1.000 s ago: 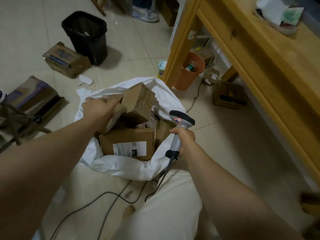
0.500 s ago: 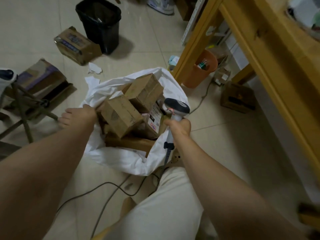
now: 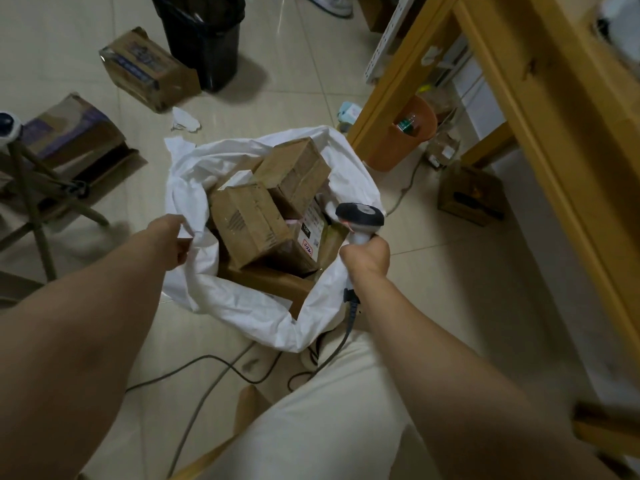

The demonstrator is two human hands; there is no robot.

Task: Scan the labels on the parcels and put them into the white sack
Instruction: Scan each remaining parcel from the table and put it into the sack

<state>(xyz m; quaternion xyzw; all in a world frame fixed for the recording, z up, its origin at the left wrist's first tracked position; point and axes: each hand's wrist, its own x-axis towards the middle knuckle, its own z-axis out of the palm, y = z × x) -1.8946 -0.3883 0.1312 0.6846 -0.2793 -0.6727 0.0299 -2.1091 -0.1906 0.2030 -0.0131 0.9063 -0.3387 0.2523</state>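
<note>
A white sack (image 3: 242, 306) stands open on the tiled floor in front of me, with several brown cardboard parcels inside. The nearest parcel (image 3: 247, 225) lies tilted on top, and a second one (image 3: 294, 171) sits behind it. A third, under them, shows a white label (image 3: 311, 230). My left hand (image 3: 169, 239) grips the sack's left rim. My right hand (image 3: 367, 254) holds a grey handheld scanner (image 3: 362, 216) at the sack's right rim, its head over the parcels.
Two more cardboard boxes (image 3: 145, 69) (image 3: 72, 129) lie on the floor at the left, by a black bin (image 3: 204, 39). A wooden table (image 3: 540, 98) stands at the right with an orange bucket (image 3: 405, 136) and a small box (image 3: 471, 194) beneath. Cables (image 3: 207, 362) run across the floor near my knee.
My left hand let go of the parcel it placed in the sack and moved to the sack's left rim, now gripping it. The right hand kept the scanner in place.
</note>
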